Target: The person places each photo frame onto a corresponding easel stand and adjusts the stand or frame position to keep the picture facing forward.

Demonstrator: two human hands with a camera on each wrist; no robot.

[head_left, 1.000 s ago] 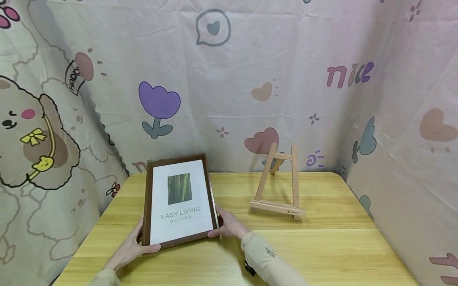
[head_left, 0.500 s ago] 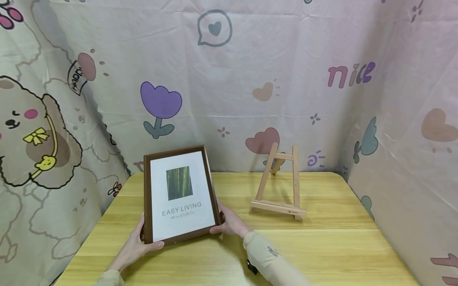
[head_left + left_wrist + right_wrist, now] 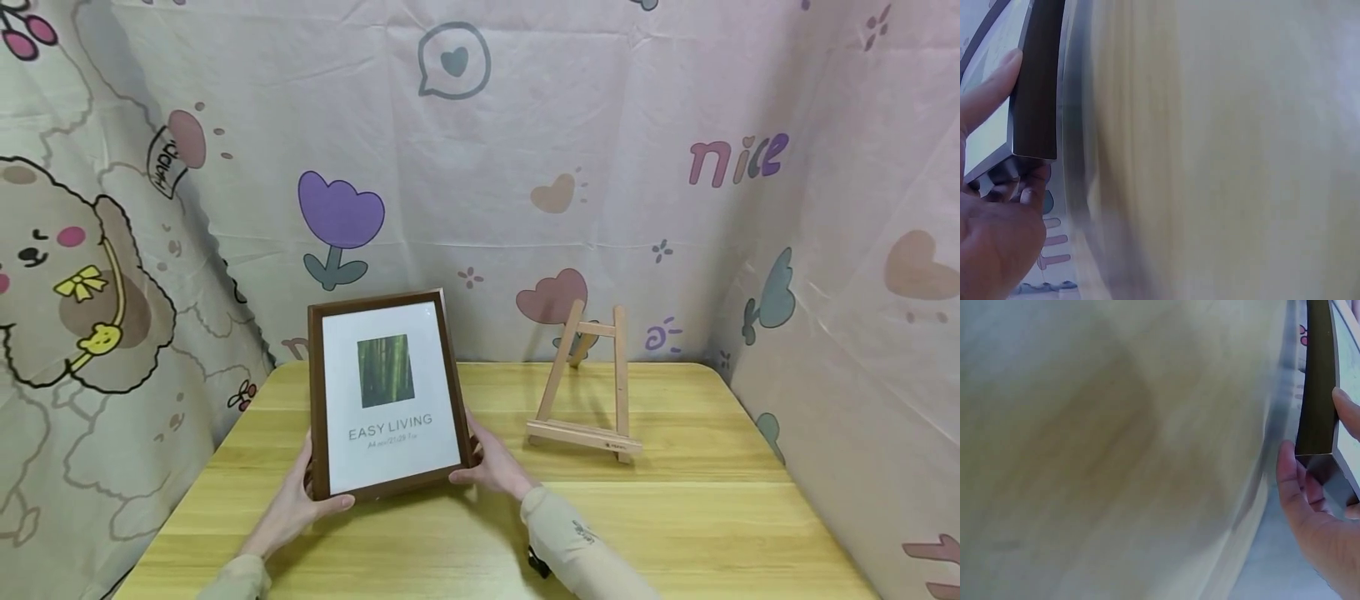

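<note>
A brown picture frame [image 3: 453,392] with a white "EASY LIVING" sheet and a small green bamboo picture is held tilted back over the left side of the table. My left hand [image 3: 288,506] grips its lower left corner, thumb on the front and fingers behind. At the lower right corner, my right hand [image 3: 495,467] grips it the same way. Both wrist views show fingers curled behind the frame's edge, the left hand [image 3: 1000,231] and the right hand [image 3: 1322,531] alike. To the right stands a small wooden easel [image 3: 585,432], apart from both hands.
The wooden table [image 3: 675,533] has rounded back corners. A patterned cloth backdrop [image 3: 480,167] hangs behind it and along both sides. A small black object [image 3: 537,562] shows under the right sleeve.
Both hands have raised the picture frame and shifted it slightly right, and it stands more upright than before. The easel has not moved on the table.
</note>
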